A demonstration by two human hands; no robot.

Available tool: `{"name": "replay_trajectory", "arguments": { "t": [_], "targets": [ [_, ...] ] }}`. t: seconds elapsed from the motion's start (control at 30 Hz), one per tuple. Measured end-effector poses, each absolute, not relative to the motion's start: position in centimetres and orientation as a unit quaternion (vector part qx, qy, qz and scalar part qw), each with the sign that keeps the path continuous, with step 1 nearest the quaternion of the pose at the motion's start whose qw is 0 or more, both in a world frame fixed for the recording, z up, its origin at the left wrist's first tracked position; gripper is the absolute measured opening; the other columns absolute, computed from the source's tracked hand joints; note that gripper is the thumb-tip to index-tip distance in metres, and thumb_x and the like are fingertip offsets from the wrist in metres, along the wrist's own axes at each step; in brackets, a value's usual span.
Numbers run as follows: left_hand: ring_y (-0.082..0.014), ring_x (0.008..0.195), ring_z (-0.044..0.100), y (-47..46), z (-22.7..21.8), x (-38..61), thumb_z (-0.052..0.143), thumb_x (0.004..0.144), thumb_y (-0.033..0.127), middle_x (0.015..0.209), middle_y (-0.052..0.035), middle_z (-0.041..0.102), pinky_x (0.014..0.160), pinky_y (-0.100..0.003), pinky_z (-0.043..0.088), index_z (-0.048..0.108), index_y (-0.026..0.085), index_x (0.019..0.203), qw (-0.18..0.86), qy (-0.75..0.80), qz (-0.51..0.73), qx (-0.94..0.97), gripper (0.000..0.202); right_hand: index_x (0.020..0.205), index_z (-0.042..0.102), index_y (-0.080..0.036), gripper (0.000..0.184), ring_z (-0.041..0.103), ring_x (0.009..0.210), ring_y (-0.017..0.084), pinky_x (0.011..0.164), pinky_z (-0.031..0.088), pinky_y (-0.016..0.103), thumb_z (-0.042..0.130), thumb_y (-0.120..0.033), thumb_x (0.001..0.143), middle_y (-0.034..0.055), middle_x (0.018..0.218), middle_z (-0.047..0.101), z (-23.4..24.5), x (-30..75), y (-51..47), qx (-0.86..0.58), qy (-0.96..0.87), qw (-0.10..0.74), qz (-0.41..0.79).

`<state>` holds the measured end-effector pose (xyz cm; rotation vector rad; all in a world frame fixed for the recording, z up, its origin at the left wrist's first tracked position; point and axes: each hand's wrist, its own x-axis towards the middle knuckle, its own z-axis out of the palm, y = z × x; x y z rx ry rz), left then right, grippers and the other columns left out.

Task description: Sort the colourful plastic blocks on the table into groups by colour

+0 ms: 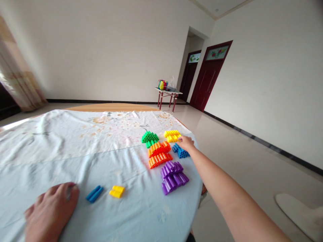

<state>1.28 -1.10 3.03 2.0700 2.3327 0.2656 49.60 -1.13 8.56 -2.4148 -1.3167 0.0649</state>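
My right hand reaches to the far right of the table. Its fingers are bent together at the right end of a stack of yellow plastic tubes, just above a stack of blue tubes; whatever is between the fingertips is hidden. My left hand lies palm down on the cloth at the near left, fingers extended, holding nothing. Right of it lie a pair of blue tubes side by side and a pair of yellow tubes.
Stacks of green tubes, orange tubes and purple tubes stand near the table's right edge. A wrinkled floral cloth covers most of the table. Farther back, a small table carries bags. A white stool is at lower right.
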Motion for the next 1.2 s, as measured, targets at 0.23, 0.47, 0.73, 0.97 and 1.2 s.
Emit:
{"name": "replay_trajectory", "arguments": {
  "t": [0.23, 0.47, 0.73, 0.97, 1.2],
  "targets": [
    [-0.0331, 0.113, 0.044, -2.5, 4.7, 2.3, 0.017, 0.086, 0.048, 0.123, -0.0126, 0.054, 0.092, -0.048, 0.033, 0.058, 0.020, 0.108, 0.033, 0.729, 0.126, 0.672, 0.054, 0.093, 0.066, -0.017, 0.019, 0.056, 0.099, 0.021, 0.093, 0.040, 0.035, 0.051, -0.021, 0.082, 0.0082, 0.098, 0.066, 11.3, 40.4, -3.1, -0.632, -0.650, 0.421, -0.029],
    [-0.0337, 0.113, 0.045, -2.7, 4.5, 2.1, 0.019, 0.086, 0.045, 0.121, -0.0134, 0.055, 0.093, -0.050, 0.033, 0.059, 0.020, 0.107, 0.030, 0.725, 0.145, 0.673, 0.052, 0.097, 0.065, -0.023, 0.020, 0.056, 0.101, 0.018, 0.093, 0.042, 0.030, 0.061, -0.017, 0.078, 0.0026, 0.102, 0.066, 7.2, 24.9, -5.5, -0.487, -0.784, 0.358, 0.144],
    [-0.0336, 0.112, 0.046, -2.5, 4.5, 1.8, 0.020, 0.085, 0.045, 0.120, -0.0138, 0.055, 0.093, -0.049, 0.033, 0.059, 0.019, 0.108, 0.039, 0.723, 0.147, 0.674, 0.052, 0.111, 0.061, -0.026, 0.035, 0.053, 0.103, 0.023, 0.090, 0.041, 0.040, 0.062, -0.040, 0.078, 0.0029, 0.110, 0.064, 3.5, 18.6, -4.9, -0.514, -0.824, 0.219, 0.099],
    [-0.0317, 0.115, 0.042, -1.7, 3.9, 1.2, 0.011, 0.084, 0.049, 0.124, -0.0084, 0.051, 0.095, -0.047, 0.030, 0.055, 0.025, 0.109, 0.058, 0.726, 0.119, 0.675, 0.056, 0.102, 0.063, -0.027, 0.026, 0.055, 0.097, 0.023, 0.085, 0.040, 0.040, 0.059, -0.035, 0.078, 0.0019, 0.099, 0.067, 4.3, 19.2, -4.8, -0.520, -0.833, 0.179, 0.059],
    [-0.0308, 0.113, 0.043, -1.3, 2.8, 0.7, 0.013, 0.083, 0.052, 0.123, -0.0065, 0.051, 0.092, -0.046, 0.031, 0.053, 0.028, 0.107, 0.047, 0.729, 0.120, 0.673, 0.053, 0.099, 0.065, -0.026, 0.040, 0.056, 0.094, 0.025, 0.083, 0.042, 0.042, 0.054, -0.057, 0.076, 0.0060, 0.093, 0.066, 5.0, 18.5, -5.1, -0.541, -0.828, 0.141, 0.047]
  ]
}}
